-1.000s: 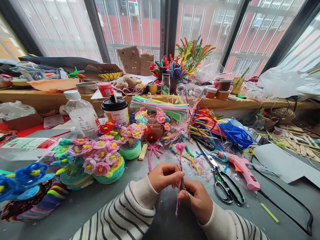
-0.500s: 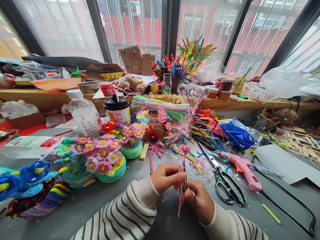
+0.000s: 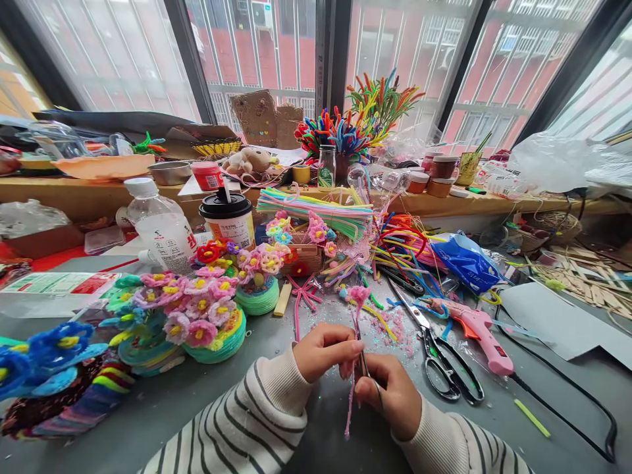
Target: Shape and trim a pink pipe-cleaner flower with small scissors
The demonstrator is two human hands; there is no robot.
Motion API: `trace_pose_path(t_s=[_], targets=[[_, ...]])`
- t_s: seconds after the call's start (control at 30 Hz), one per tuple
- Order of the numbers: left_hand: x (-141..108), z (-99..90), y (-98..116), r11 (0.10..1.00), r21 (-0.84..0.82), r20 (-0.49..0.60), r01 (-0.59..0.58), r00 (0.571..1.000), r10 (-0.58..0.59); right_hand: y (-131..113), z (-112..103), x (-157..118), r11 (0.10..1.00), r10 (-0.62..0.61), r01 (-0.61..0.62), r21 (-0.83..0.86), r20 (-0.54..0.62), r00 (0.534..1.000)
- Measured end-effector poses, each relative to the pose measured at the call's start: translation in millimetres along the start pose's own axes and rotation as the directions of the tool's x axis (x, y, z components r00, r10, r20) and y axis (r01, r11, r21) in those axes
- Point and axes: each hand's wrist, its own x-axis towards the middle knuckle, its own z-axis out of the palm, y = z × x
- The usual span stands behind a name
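Note:
My left hand point(image 3: 326, 354) pinches the stem of a pink pipe-cleaner flower point(image 3: 359, 296) between thumb and fingers. The flower's fuzzy head points up and away, and its stem end hangs below my hand. Small metal scissors point(image 3: 365, 366) are gripped in my right hand point(image 3: 395, 394), their blades up along the stem; whether they touch it I cannot tell. Pink fuzz clippings point(image 3: 403, 343) and glitter lie beyond my hands. To the right are large black-handled scissors point(image 3: 434, 349) and a pink glue gun point(image 3: 486, 336).
Finished pipe-cleaner flower pots point(image 3: 217, 339) crowd the left side, near a plastic bottle point(image 3: 160, 227) and a lidded cup point(image 3: 227, 220). Bundled pipe cleaners point(image 3: 316, 214) lie ahead. A blue packet point(image 3: 467, 263) and grey sheet point(image 3: 557, 322) are at right. The glue gun's cord point(image 3: 557, 411) curves along the table.
The view has shifted slightly, moving everything a little left. The flower stem's lower end sits slightly lower and further left. My right thumb has shifted on the small scissors.

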Motion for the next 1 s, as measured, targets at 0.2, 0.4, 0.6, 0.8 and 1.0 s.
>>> trace_pose_path(t_s=[0.2,0.4,0.6,0.8,1.0], targets=[[0.5,0.3,2.0,1.000,-0.018,0.006,0.001,1.000,-0.001,-2.3,-0.4,0.9,0.999,-0.044,0.044,0.015,0.003,0.999],[0.9,0.7,-0.4,1.000,-0.006,-0.011,-0.015,1.000,0.015,-3.8,-0.8,2.5,0.996,-0.004,0.001,-0.091,-0.040,0.999],[1.1,-0.2,1.0,0.997,0.019,-0.171,-0.071,0.983,0.074,-2.0,0.0,3.1,0.985,0.029,-0.043,-0.164,-0.091,0.995],[1.7,-0.2,-0.8,0.998,-0.015,-0.149,-0.066,0.987,0.063,-1.3,0.9,1.6,0.992,0.024,-0.031,-0.119,-0.056,0.998],[2.3,-0.4,-1.6,0.999,-0.034,-0.125,-0.037,0.992,0.032,-2.0,0.7,1.1,0.995,0.024,-0.026,-0.094,-0.025,0.999]])
